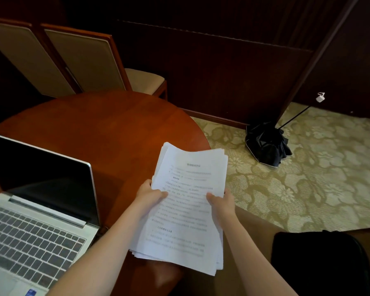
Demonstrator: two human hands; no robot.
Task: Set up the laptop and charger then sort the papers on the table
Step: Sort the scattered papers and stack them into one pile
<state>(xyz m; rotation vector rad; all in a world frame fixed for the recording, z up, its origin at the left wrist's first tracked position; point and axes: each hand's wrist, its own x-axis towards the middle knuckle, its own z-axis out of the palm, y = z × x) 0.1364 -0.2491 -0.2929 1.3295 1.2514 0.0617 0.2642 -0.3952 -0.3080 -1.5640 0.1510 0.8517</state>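
a stack of white printed papers point(186, 206) is held over the right edge of the round, polished reddish wood table point(107, 124). the sheets are thin and loosely squared, their far corners curling upward and their edges fanned unevenly; lines of small dark print are seen on the top sheet, too blurred to be read. the left side of the stack is gripped by the left hand point(150, 194), thumb laid on top and fingers curled beneath. the right side is gripped by the right hand point(220, 202) in the same manner, thumb pressed on the top sheet. an open silver laptop point(36, 208), with a dark glossy screen and grey matte keys, is set on the table's left part, well apart from the papers. two wooden chairs point(90, 60) with beige padded backs are placed beyond the table. a collapsed black fabric umbrella point(265, 144) is lying on the pale floral-patterned carpet point(329, 167).
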